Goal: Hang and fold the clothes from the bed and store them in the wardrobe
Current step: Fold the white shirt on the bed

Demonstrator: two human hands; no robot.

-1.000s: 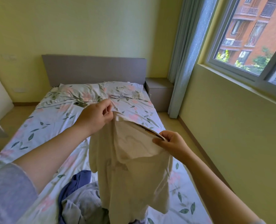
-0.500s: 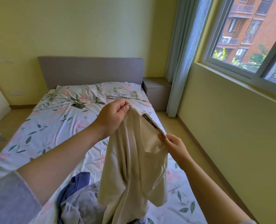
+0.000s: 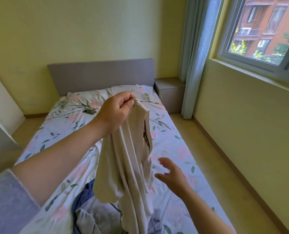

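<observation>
Cream shirt (image 3: 123, 166) hangs lengthwise from the left hand (image 3: 115, 114), its long axis nearly vertical. The top is gathered at the fingers and the hem drops out of view at the bottom of the frame. Its neck opening (lined with a dark patterned band) faces right. The left hand's fingers are curled tight, pinching the bunched top edge against the thumb, raised above the middle of the bed (image 3: 174, 146). The right hand (image 3: 172, 178) is spread wide with straight fingers and holds nothing. It sits just beside the shirt's right edge, and I cannot tell whether it touches the cloth. A pile of blue and grey clothes (image 3: 89, 217) lies under the shirt's lower end. Flat floral sheet runs from there to the pillows (image 3: 89, 98). A strip of floor (image 3: 216, 157) borders the bed's right edge, below the window wall.
</observation>
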